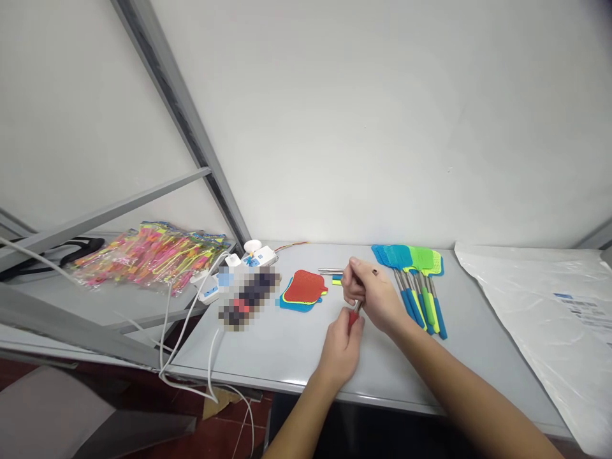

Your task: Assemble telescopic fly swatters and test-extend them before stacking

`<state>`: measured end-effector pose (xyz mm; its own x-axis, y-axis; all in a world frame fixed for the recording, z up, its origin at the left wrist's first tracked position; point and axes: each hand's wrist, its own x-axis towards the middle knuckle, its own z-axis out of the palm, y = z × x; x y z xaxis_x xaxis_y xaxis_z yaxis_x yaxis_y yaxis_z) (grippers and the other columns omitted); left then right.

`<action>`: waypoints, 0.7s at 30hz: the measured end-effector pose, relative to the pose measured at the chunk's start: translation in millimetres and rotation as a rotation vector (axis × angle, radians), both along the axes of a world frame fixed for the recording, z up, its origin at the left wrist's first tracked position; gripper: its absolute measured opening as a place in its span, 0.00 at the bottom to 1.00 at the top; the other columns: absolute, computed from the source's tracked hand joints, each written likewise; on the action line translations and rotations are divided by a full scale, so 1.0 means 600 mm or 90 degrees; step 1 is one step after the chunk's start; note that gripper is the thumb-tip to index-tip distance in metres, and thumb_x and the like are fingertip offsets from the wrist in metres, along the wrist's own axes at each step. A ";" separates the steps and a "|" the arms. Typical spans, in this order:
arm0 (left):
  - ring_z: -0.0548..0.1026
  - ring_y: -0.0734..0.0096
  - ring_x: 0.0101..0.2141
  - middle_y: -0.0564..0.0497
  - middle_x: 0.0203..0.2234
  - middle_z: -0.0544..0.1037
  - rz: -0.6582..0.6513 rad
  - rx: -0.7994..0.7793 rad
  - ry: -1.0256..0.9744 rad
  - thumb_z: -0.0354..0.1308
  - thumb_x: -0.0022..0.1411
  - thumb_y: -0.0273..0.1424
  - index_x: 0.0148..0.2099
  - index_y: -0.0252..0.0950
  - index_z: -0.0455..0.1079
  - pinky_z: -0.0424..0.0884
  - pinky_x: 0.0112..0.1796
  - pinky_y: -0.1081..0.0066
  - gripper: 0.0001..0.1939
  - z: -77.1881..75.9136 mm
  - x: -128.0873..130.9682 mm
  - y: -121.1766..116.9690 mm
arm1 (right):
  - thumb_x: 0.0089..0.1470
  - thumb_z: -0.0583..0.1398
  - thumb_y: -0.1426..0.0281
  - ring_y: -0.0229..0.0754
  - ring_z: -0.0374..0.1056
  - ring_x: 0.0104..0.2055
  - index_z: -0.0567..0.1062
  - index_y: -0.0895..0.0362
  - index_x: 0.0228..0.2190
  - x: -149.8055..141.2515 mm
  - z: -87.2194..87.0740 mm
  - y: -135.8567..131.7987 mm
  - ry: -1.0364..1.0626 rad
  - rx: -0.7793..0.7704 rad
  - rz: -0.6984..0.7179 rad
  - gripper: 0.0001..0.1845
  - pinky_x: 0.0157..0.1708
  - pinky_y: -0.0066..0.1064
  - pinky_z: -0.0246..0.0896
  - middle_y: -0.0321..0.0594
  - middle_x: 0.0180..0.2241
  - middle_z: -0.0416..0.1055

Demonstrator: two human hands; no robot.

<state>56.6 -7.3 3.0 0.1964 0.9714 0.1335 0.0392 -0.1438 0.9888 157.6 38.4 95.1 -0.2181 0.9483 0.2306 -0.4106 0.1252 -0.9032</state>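
Observation:
Both my hands meet above the middle of the grey table [287, 350]. My left hand [342, 347] is closed round a red handle [353, 317]. My right hand [370, 293] is closed on the metal rod [359, 305] that runs up out of that handle. Just left of the hands lies a small stack of swatter heads [303, 290], red on top with yellow and blue beneath. Loose metal rods [329, 271] and a yellow and blue handle lie behind my hands. To the right is a row of several finished fly swatters [415, 280] with blue and green heads.
A power strip [239, 271] with white plugs and cables sits at the back left, beside a blurred dark object [246, 296]. Packets of pink and yellow items [148, 255] lie on a shelf to the left. Clear plastic sheeting [549, 306] covers the table's right end. Grey metal bars cross the left.

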 end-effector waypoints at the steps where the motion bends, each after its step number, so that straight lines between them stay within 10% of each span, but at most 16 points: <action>1: 0.58 0.74 0.23 0.57 0.21 0.64 -0.004 0.003 -0.016 0.53 0.66 0.42 0.31 0.37 0.63 0.51 0.26 0.72 0.15 0.000 -0.001 -0.003 | 0.62 0.53 0.56 0.31 0.40 0.17 0.67 0.56 0.22 -0.003 0.005 -0.004 0.020 -0.009 0.006 0.22 0.18 0.25 0.48 0.24 0.14 0.43; 10: 0.70 0.67 0.31 0.48 0.28 0.70 0.019 -0.049 -0.333 0.30 0.67 0.54 0.41 0.36 0.65 0.67 0.34 0.68 0.32 0.037 -0.036 -0.003 | 0.60 0.51 0.49 0.30 0.34 0.15 0.60 0.54 0.21 -0.008 0.034 -0.014 0.274 -0.080 -0.032 0.25 0.12 0.22 0.36 0.24 0.14 0.41; 14: 0.69 0.67 0.35 0.48 0.31 0.70 -0.015 -0.192 -0.620 0.37 0.68 0.53 0.38 0.35 0.66 0.69 0.39 0.67 0.28 0.066 -0.038 0.002 | 0.60 0.50 0.49 0.31 0.35 0.16 0.60 0.54 0.21 -0.025 0.035 -0.026 0.295 -0.062 -0.060 0.25 0.13 0.21 0.38 0.25 0.14 0.42; 21: 0.66 0.70 0.28 0.52 0.25 0.65 -0.024 -0.236 -0.686 0.39 0.67 0.53 0.34 0.35 0.66 0.70 0.33 0.66 0.28 0.099 -0.039 -0.014 | 0.60 0.51 0.51 0.30 0.36 0.15 0.59 0.54 0.20 -0.033 0.053 -0.053 0.291 -0.053 0.011 0.25 0.13 0.21 0.39 0.25 0.14 0.43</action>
